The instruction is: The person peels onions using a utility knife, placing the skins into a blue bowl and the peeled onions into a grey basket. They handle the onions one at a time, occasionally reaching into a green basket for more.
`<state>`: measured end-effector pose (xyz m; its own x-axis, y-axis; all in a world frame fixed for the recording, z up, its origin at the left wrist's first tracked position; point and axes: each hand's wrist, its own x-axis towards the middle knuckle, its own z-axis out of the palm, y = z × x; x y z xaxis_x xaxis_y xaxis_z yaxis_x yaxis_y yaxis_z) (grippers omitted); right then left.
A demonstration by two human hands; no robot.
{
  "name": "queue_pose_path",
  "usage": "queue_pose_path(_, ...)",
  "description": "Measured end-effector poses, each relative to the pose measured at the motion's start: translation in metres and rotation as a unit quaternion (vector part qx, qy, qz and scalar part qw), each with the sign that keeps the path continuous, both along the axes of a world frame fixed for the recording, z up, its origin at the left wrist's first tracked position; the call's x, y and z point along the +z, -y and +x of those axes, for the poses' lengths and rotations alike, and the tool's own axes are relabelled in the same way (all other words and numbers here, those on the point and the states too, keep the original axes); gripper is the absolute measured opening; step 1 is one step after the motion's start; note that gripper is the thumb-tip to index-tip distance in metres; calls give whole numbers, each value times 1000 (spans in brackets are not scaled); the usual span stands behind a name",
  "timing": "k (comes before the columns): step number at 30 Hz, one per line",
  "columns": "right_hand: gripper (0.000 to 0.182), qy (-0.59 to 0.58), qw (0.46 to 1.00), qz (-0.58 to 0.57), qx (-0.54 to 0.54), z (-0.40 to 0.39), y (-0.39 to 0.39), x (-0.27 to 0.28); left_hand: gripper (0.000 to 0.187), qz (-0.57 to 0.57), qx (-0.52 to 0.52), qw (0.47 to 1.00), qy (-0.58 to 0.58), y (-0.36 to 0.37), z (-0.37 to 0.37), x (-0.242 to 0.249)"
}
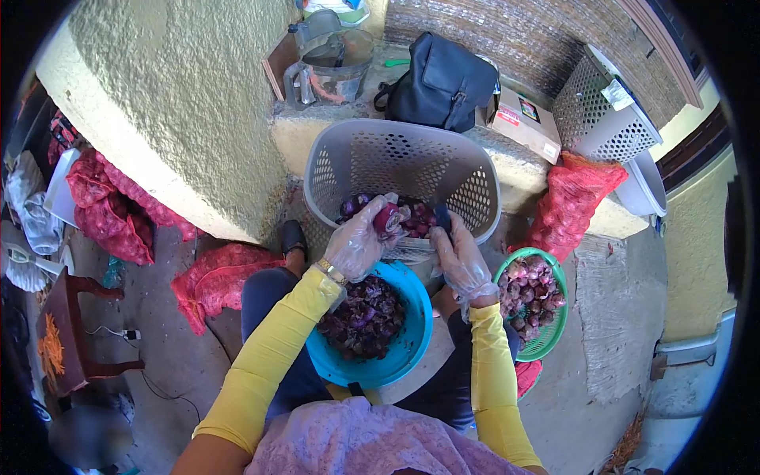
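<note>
Onion in play: one round, shiny purple-red onion (386, 219), sitting right at the fingertips of the left hand (360, 241), on the far side of the palm from the person's body.
Left hand: in a clear plastic glove, fingers curled snugly round that onion, gold-coloured metal watch (332, 272) on the wrist.
Right hand: also gloved, closed on a slim, dark, handle-like object (442, 217); honestly can't make out the rest of it. It's near the onion, with a small gap between.
Under the hands: big grey plastic basket with holes in its walls (348, 146), more purple onions (417, 215) inside. The held onion is above its near part.
Closer to the lap: round, bright blue plastic basin (417, 332) with a pile of dark purple, skin-like bits (364, 321), just below the left hand in view.
Off to the right: round green plastic basket (546, 348) full of paler pinkish-purple onions (529, 293), beside the right forearm.
Sleeves: stretchy yellow ones (273, 348) on both arms.
</note>
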<state>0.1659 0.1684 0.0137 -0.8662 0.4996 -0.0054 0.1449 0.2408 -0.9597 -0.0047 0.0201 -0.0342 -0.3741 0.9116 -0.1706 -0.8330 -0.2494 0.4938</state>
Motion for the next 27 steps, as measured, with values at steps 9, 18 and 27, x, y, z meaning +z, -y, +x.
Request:
queue_pose_path(9, 70, -32, 998, -45, -2, 26, 15, 0, 42, -21, 40, 975, -217, -10, 8, 6)
queue_pose_path(18, 67, 6, 989, 110, -100, 52, 43, -33, 50, -54, 33, 815, -577, -10, 7, -15)
queue_pose_path(27, 49, 12, 953, 265, -144, 45, 61, -37, 51, -93, 61, 762, -638, -1, 10, -17)
